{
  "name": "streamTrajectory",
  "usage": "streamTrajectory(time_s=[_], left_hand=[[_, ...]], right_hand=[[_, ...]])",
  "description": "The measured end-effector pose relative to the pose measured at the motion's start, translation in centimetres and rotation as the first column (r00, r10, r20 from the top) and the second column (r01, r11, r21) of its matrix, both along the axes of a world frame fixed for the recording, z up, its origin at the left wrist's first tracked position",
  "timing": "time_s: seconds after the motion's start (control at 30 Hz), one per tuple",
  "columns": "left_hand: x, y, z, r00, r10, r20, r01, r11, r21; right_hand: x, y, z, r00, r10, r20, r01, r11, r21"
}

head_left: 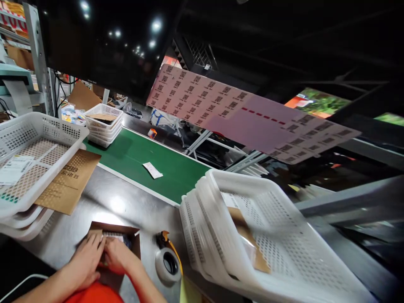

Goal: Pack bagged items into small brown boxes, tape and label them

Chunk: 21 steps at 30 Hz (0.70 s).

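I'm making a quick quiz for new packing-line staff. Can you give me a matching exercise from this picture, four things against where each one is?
Things:
1. tape dispenser
2. paper slip
3. brown envelope
4. small cardboard box

Places:
A. on the green belt
B. under both hands, left and right
C. on the steel table, right of the hands
D. partly under the left basket stack

Pairs: 1-C, 2-A, 3-D, 4-B

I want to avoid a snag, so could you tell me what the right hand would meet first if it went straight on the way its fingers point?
Probably the left hand: the right hand points left, fingertips touching it over the small cardboard box.
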State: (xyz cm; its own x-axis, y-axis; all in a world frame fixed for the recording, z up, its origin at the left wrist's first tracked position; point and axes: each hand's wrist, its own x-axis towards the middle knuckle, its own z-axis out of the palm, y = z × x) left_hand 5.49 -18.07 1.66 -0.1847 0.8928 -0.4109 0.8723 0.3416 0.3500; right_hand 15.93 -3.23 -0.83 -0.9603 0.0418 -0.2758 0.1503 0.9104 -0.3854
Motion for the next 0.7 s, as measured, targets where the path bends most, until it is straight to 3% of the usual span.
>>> streamTrajectory(time_s=[0.17,0.23,0.3,0.33,0.37,0.43,0.47,0.5,0.63,0.7], left_hand=[[-0.2,1.6,0.7,0.994,-0.094,-0.06,0.093,0.996,-0.008],[0.0,2.5,0.7,0.989,-0.123,-0.084,0.121,0.992,-0.034],[0.6,3.4,0.2,0.976,-0.166,-0.144,0.155,0.984,-0.087],[0.9,3.9,-0.2,0.967,-0.186,-0.173,0.166,0.978,-0.126],[1.3,4.3,-0.8,0.96,-0.202,-0.191,0.171,0.971,-0.168],[1.8,5.0,-1.7,0.959,-0.209,-0.193,0.164,0.96,-0.228],[1.9,5.3,-2.1,0.962,-0.202,-0.184,0.156,0.959,-0.234],[1.9,5.5,-2.3,0.965,-0.196,-0.176,0.153,0.961,-0.23],[0.6,5.5,-2.2,0.96,-0.229,-0.163,0.202,0.965,-0.169],[-0.6,4.8,-2.5,0.954,-0.252,-0.164,0.249,0.968,-0.04]], right_hand=[[1.8,0.4,-0.1,0.996,-0.049,-0.08,0.043,0.996,-0.081],[4.3,0.7,-0.1,0.966,-0.114,-0.233,0.088,0.989,-0.119],[7.6,1.1,-0.6,0.864,-0.247,-0.439,0.208,0.969,-0.136],[9.4,1.3,-1.0,0.774,-0.346,-0.53,0.323,0.936,-0.14],[11.1,1.3,-1.6,0.66,-0.455,-0.598,0.466,0.872,-0.149],[13.7,0.9,-2.8,0.445,-0.643,-0.623,0.713,0.676,-0.188],[14.5,0.5,-3.3,0.401,-0.706,-0.584,0.767,0.607,-0.208],[14.8,0.0,-3.6,0.429,-0.736,-0.524,0.768,0.602,-0.217],[13.2,-1.3,-2.5,0.778,-0.572,-0.26,0.547,0.82,-0.166],[11.8,-0.7,-1.3,0.837,-0.513,-0.19,0.502,0.858,-0.108]])
